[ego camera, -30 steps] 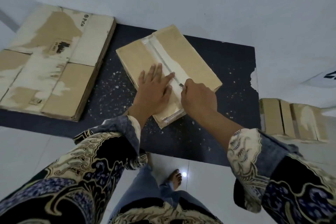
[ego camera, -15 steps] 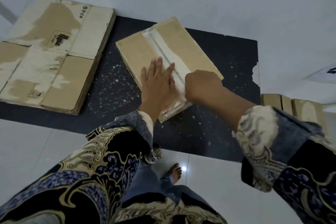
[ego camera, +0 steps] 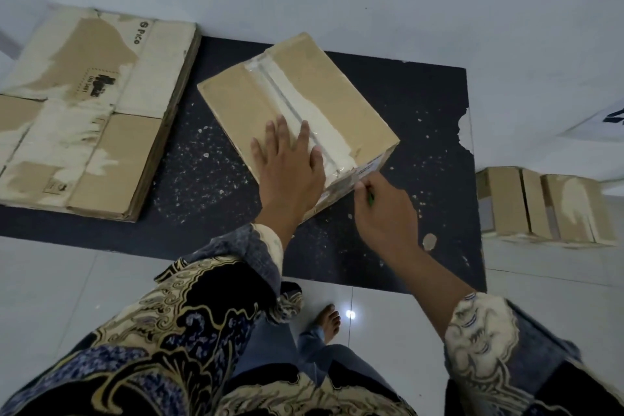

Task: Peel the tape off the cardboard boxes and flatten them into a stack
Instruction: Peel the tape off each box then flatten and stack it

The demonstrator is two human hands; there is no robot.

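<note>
Centrally, the cardboard box [ego camera: 304, 101] lies on the dark mat [ego camera: 422, 101], which serves as the landmark for all positions below. The box sits near the middle of the mat, turned at an angle to the mat's edges, with a strip of clear tape [ego camera: 290, 111] running along its top seam; pale torn patches border the tape. The left hand [ego camera: 290, 162] rests flat on the near part of the box top, fingers straight and slightly spread, with the thumb side lying next to the tape line. The right hand [ego camera: 385, 209] is over the mat at the near corner of the box, fingers curled around a small green-tipped tool [ego camera: 370, 199]; the thumb and forefinger touch the box's near side face, where a label [ego camera: 368, 169] is fixed. What kind of tool it is cannot be told, since the hand hides most of it. A stack of flattened cardboard [ego camera: 87, 118] covers the left end of the mat and overhangs its left edge; its top sheet shows torn pale areas and printed marks. Off the right side of the mat, more cardboard boxes [ego camera: 540, 206] stand on the pale tiled floor [ego camera: 67, 280]. Small paper scraps [ego camera: 202, 152] are scattered across the mat surface. A bare foot [ego camera: 329, 317] stands on the floor just off the mat's near edge.
</note>
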